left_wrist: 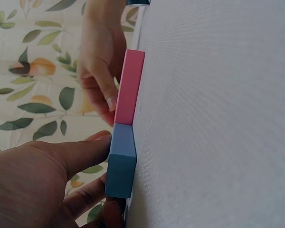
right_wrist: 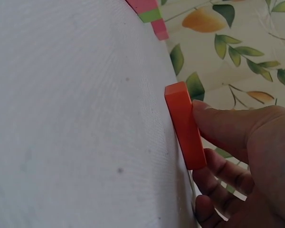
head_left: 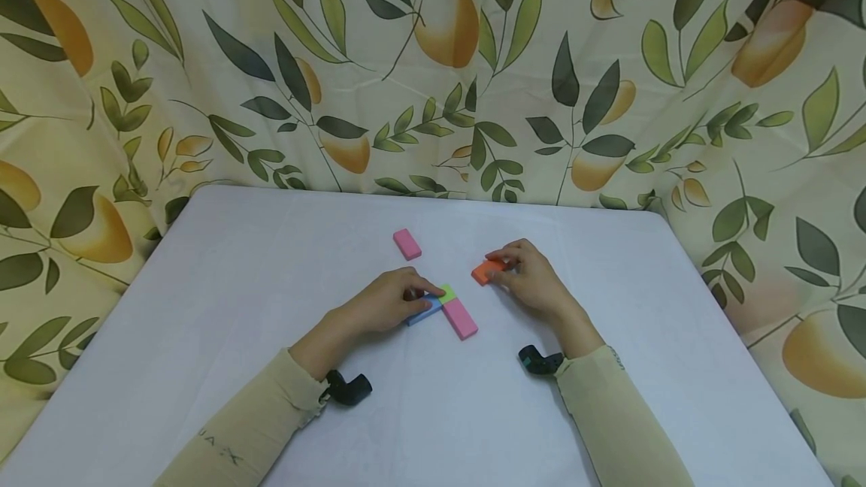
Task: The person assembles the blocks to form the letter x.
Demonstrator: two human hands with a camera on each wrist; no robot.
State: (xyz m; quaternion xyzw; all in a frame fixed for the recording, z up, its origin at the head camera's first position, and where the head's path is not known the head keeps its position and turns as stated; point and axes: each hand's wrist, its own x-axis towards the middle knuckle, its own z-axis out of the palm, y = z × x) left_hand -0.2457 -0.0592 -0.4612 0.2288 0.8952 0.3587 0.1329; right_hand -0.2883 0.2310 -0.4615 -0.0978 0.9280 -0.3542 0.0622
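Observation:
Near the middle of the table, my left hand (head_left: 382, 301) holds a blue block (head_left: 422, 311) between thumb and fingers. Its index fingertip reaches a small green block (head_left: 447, 294) at the blue block's far end. A pink block (head_left: 461, 319) extends from the green one towards the near right, forming a corner with the blue. In the left wrist view, the blue block (left_wrist: 121, 164) and pink block (left_wrist: 130, 88) lie flat on the cloth. To the right, my right hand (head_left: 531, 276) pinches an orange block (right_wrist: 185, 126), which is at the table surface.
A second pink block (head_left: 407, 244) lies alone farther back on the white table (head_left: 291, 239). Behind the table hangs a leaf-and-fruit patterned curtain (head_left: 406, 126). A black wrist camera (head_left: 348, 388) sits at the left cuff, another black camera (head_left: 540, 360) at the right cuff.

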